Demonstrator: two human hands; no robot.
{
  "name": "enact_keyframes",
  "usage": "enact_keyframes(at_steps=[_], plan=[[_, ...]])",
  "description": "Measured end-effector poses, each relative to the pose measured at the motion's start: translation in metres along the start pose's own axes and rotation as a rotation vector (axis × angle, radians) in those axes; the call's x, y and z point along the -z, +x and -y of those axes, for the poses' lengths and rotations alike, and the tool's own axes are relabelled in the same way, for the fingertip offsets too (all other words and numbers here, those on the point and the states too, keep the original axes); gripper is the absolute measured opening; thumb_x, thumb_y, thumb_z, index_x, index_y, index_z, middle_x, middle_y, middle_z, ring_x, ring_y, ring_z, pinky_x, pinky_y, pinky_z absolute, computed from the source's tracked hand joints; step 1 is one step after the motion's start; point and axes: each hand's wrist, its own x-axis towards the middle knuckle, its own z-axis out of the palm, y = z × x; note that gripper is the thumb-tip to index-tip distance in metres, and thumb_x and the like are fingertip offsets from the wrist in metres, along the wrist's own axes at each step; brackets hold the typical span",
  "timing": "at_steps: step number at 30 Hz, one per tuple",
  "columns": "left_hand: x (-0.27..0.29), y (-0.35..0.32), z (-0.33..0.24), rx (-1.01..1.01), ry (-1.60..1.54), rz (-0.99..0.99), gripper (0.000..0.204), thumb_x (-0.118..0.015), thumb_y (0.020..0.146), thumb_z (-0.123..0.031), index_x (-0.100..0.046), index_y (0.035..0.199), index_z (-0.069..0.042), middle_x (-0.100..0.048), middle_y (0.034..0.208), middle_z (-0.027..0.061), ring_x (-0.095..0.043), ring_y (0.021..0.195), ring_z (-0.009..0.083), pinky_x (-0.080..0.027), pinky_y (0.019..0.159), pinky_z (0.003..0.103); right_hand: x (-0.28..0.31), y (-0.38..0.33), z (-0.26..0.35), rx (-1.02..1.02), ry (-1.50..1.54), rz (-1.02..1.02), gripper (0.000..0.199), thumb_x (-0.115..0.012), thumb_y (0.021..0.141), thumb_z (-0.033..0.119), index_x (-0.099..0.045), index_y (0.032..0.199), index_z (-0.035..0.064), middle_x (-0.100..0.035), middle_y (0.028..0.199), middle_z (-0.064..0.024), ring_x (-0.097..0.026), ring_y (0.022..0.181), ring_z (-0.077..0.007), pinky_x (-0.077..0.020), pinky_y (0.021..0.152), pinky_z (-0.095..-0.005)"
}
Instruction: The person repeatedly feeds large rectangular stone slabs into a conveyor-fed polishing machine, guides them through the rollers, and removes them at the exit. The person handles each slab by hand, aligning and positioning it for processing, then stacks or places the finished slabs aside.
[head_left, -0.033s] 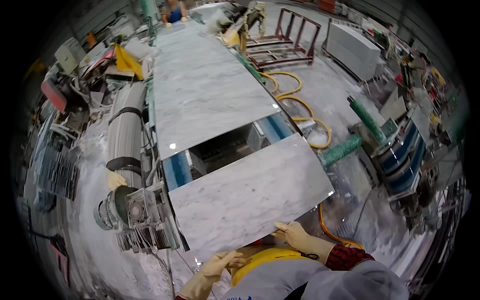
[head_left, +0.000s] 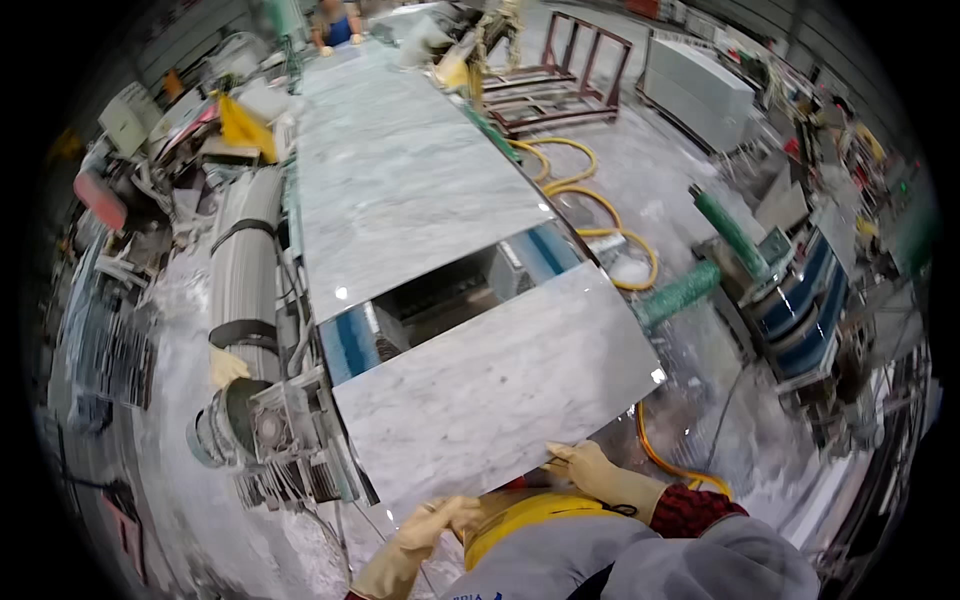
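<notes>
A pale grey-veined stone slab (head_left: pixel 490 390) lies flat across a conveyor at its near end. My right hand (head_left: pixel 600 472), in a cream rubber glove, has its fingertips over the slab's near edge, right of the middle; the thumb is hidden. By the near left part of that edge is my left hand (head_left: pixel 425 528), gloved likewise, fingers stretched toward the right and slightly bent. I cannot tell if it touches the slab. Beyond a gap lies a longer stone slab (head_left: pixel 410 170) of the same kind. Blue belts (head_left: pixel 350 342) show between the slabs.
A motor (head_left: pixel 270 425) and a grey ribbed roll (head_left: pixel 245 260) stand left of the conveyor. Yellow hose (head_left: pixel 600 200) coils on the wet floor at right, near green rollers (head_left: pixel 685 295) and a dark red rack (head_left: pixel 560 85). A person (head_left: pixel 338 25) stands at the far end.
My left hand has risen slightly toward the slab's near edge, its fingers a little more bent. The right hand keeps its place on the edge. The whole view has shifted slightly.
</notes>
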Motion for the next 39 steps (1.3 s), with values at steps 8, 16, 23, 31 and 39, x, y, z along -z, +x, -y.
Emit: enact_keyframes(at_steps=[8,16,23,31,39], plan=[[0.022,0.114,-0.220,-1.092,1.767,-0.680,0.074,-0.075,0.088,-0.048,-0.053,0.143,-0.003,-0.064,0.133,0.0226,-0.061,0.124,0.0366,-0.049,0.103,0.044,-0.012,0.011,0.009,-0.160,-0.132,-0.157,0.028,-0.066,0.098,0.005,-0.063,0.115,-0.0168,-0.068,0.120,-0.0221,-0.073,0.097,-0.0337,-0.0649,0.085,-0.0393],[0.009,0.138,-0.257,-0.348,1.594,-0.553,0.073,-0.063,0.088,-0.068,-0.073,0.108,0.001,-0.071,0.105,0.0270,-0.067,0.102,0.0434,-0.052,0.090,0.046,0.025,0.046,-0.018,-0.143,-0.293,-0.046,0.034,-0.061,0.096,0.011,-0.062,0.129,0.0060,-0.056,0.139,-0.0136,-0.071,0.098,-0.0297,-0.0595,0.080,-0.0382],[-0.086,0.042,-0.227,-0.519,1.175,-0.769,0.041,-0.080,0.084,-0.036,-0.076,0.097,0.002,-0.073,0.080,0.0155,-0.066,0.072,0.0258,-0.050,0.070,0.038,0.091,0.063,-0.002,0.819,-1.684,0.585,0.044,-0.060,0.094,0.016,-0.061,0.137,0.0174,-0.058,0.144,-0.0096,-0.070,0.092,-0.0296,-0.0564,0.074,-0.0397],[-0.188,0.090,-0.229,-0.838,0.867,-0.664,0.038,-0.084,0.084,-0.030,-0.070,0.092,0.005,-0.065,0.080,0.0047,-0.056,0.072,0.0126,-0.045,0.065,0.030,0.095,-0.048,0.176,0.209,-0.437,-0.151,0.048,-0.077,0.091,0.022,-0.063,0.115,-0.0168,-0.071,0.109,-0.0242,-0.073,0.095,-0.0280,-0.0606,0.082,-0.0367],[-0.373,0.287,-0.239,-0.890,0.616,-0.436,0.025,-0.078,0.093,-0.025,-0.068,0.089,-0.002,-0.059,0.078,-0.0025,-0.045,0.068,0.0092,-0.039,0.062,0.027,0.264,-0.093,0.354,0.828,-0.342,-0.314,0.046,-0.072,0.093,0.028,-0.067,0.119,-0.0108,-0.072,0.103,-0.0167,-0.067,0.095,-0.0200,-0.0538,0.084,-0.0326]])
